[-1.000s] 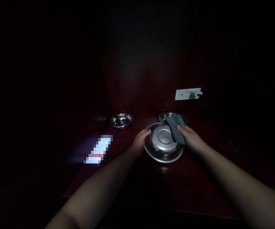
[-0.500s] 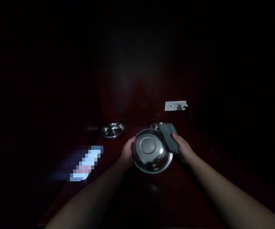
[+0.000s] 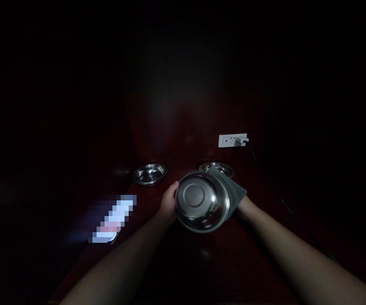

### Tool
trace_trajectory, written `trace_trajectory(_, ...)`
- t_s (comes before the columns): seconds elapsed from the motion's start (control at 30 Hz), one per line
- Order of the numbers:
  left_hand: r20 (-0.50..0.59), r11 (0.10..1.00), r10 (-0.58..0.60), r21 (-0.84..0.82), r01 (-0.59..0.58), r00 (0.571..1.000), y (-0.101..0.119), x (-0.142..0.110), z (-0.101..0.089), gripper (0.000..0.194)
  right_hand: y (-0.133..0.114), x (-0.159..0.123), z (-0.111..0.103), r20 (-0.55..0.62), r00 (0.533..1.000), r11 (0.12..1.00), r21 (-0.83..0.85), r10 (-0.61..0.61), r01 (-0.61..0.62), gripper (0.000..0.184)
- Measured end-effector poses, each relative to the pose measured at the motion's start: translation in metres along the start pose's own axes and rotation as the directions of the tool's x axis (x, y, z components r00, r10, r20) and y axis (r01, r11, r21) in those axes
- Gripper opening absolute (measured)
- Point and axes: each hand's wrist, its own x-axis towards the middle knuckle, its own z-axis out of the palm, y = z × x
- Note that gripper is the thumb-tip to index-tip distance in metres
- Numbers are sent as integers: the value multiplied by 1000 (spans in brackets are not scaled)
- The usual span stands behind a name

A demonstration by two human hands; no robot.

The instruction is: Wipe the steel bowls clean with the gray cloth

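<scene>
Cloth [image 3: 237,192] is shifting round the bowl [image 3: 198,203], from its outside to behind the rim! Left hand [image 3: 168,205] is gripping that rim, fingers curling round it; right hand [image 3: 245,207] is meeting the cloth, fingers hidden, their grip impossible to tell. Bowl's hanging over the table [image 3: 148,197], likely feeling light, stiff, slippery, its rim offering surest hold. Beyond, one dish [image 3: 151,173] is gleaming.

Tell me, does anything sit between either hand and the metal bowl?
Yes: a dark cloth lies between the visible part of the right hand and the metal bowl; that hand's fingers are hidden. Nothing visible separates the left hand from the bowl, which it holds by the opposite edge.
</scene>
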Motion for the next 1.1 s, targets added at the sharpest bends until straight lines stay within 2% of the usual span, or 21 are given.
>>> trace_trajectory(0.1,7,999,-1,34,1,1000,-2,3,-2,31,1,-9,-3,-44,989,979,154,139,-130,42)
trace_trajectory(0.17,-5,998,10,58,-9,1000,-3,4,-3,31,-2,-14,-3,-65,982,968,192,176,-161,42)
trace_trajectory(0.37,-17,997,36,75,-34,999,-5,5,-4,31,-11,-17,0,9,992,983,139,123,-123,38)
trace_trajectory(0.53,-20,996,38,83,-36,999,-4,5,-5,30,-8,-14,-3,25,991,982,135,130,-132,38)
trace_trajectory(0.73,-3,995,33,95,-32,999,-4,7,-6,31,-4,-11,-9,26,998,997,-55,54,-52,39)
trace_trajectory(0.83,-2,996,35,84,-35,999,-2,6,-5,29,-5,-10,-12,-18,1000,992,-124,9,-11,38)
trace_trajectory(0.97,13,997,5,83,-6,1000,-2,6,-3,29,-6,-8,-17,-167,984,979,-202,-65,31,35)
trace_trajectory(1.03,16,996,-20,92,19,1000,-2,6,-3,30,-7,-8,-17,-182,981,985,-166,-72,42,33)
trace_trajectory(1.1,15,995,-36,95,34,999,-2,5,-4,30,-9,-9,-15,-149,988,998,-61,-30,21,30)
